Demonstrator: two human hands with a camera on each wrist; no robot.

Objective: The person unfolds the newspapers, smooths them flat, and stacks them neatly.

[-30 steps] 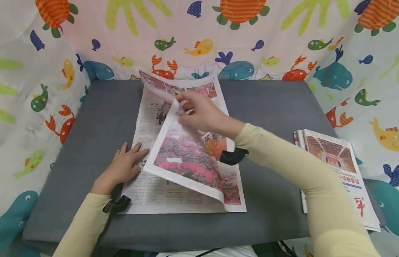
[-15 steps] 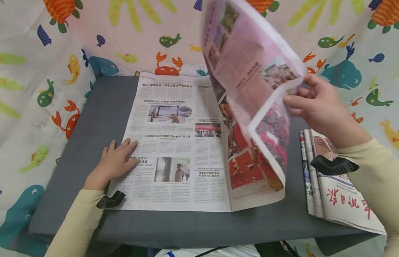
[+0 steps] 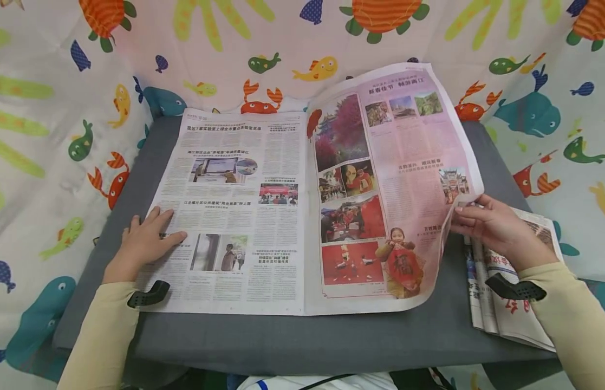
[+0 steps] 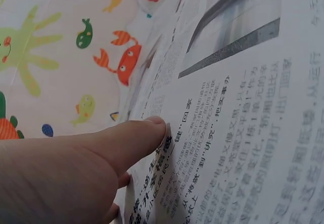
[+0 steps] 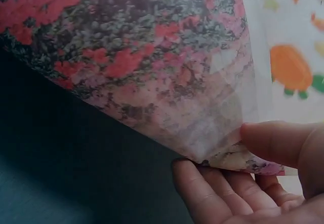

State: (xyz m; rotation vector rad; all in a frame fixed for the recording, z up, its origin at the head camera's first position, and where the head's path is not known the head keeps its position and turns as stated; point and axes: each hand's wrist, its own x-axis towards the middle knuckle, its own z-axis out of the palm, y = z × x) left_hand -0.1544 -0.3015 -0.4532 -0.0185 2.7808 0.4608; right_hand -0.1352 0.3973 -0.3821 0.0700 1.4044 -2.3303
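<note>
An open newspaper [image 3: 283, 260] lies spread on the grey table, its left page flat and printed in black text with small photos. Its right page [image 3: 404, 146] is pink with colour photos and bends upward along the outer edge. My left hand [image 3: 142, 244] rests with spread fingers on the left page's outer margin; in the left wrist view the thumb [image 4: 147, 133] lies on the print. My right hand [image 3: 502, 230] pinches the right page's outer edge between thumb and fingers. In the right wrist view the underside of that page [image 5: 152, 67] shows pink flowers, raised over the dark tabletop.
Several folded newspapers [image 3: 521, 319] lie stacked at the table's right side, partly under the right forearm. The grey table [image 3: 224, 344] has its front edge close to the person. A curtain [image 3: 292, 49] with sea animals stands behind and at both sides.
My right hand has carried the page from left to right, over and down, opening the newspaper to a full spread. The left hand has stayed on the left page, which has shifted slightly left.
</note>
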